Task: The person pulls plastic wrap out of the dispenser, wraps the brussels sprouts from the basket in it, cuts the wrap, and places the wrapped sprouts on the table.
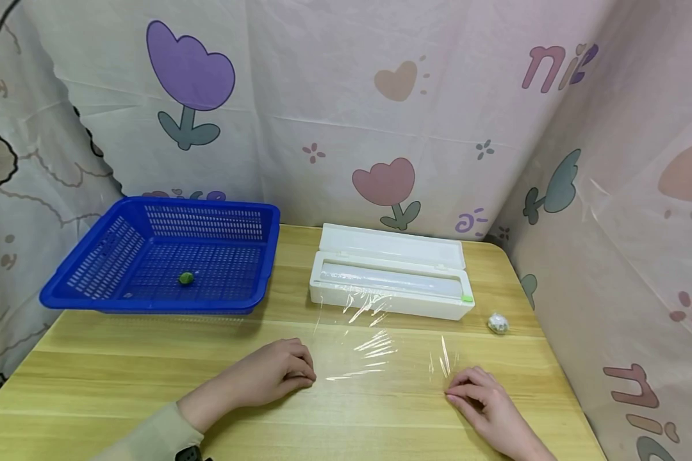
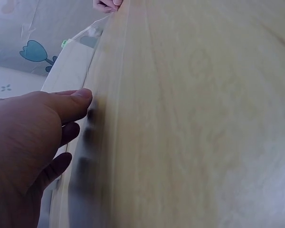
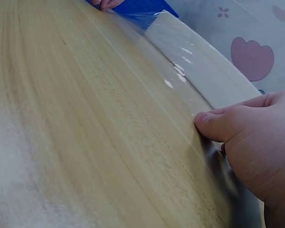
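Observation:
A clear sheet of plastic wrap point(image 1: 375, 352) stretches toward me from the roll point(image 1: 389, 280) inside a white wrap dispenser box point(image 1: 380, 303), whose lid point(image 1: 392, 245) is flipped back. My left hand point(image 1: 277, 374) pinches the sheet's left front corner between thumb and fingers. The right front corner is pinched by my right hand point(image 1: 487, 406). Both hands are low over the table, and the film between them shows bright creases. In the right wrist view, the right thumb point(image 3: 206, 121) presses the film's edge against the fingers behind it.
At the back left stands a blue plastic basket point(image 1: 259, 285) with a small green ball-like item point(image 1: 186, 278) in it. A small wrapped ball point(image 1: 498, 323) lies right of the box. Printed curtains point(image 1: 317, 77) enclose the wooden table point(image 1: 92, 378) behind and at both sides.

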